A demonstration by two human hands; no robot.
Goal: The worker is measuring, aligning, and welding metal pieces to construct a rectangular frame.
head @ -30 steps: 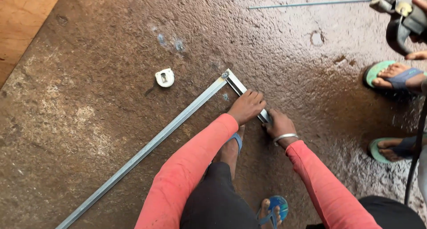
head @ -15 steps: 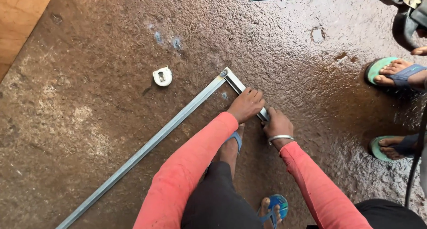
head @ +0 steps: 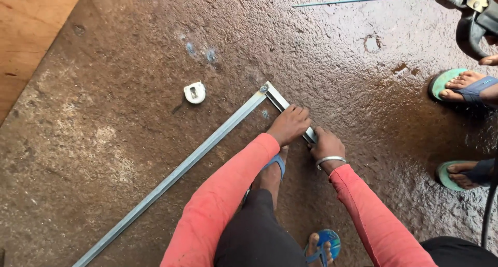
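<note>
On the rusty brown floor [head: 104,158], a white tape measure [head: 194,92] lies left of the long metal channel [head: 171,176], unmoved. Left hand [head: 290,124] and right hand [head: 327,144] still press, fingers closed, on the short metal piece [head: 277,98] meeting the channel's corner; alignment continues. Both pieces look thin, silvery, straight.

Rough brown concrete floor [head: 104,142], wet sheen at right; wooden board [head: 31,33] at upper-left corner; daylight.

Grey metal L-frame [head: 218,137] flat on rusty floor, short leg under hands.
</note>
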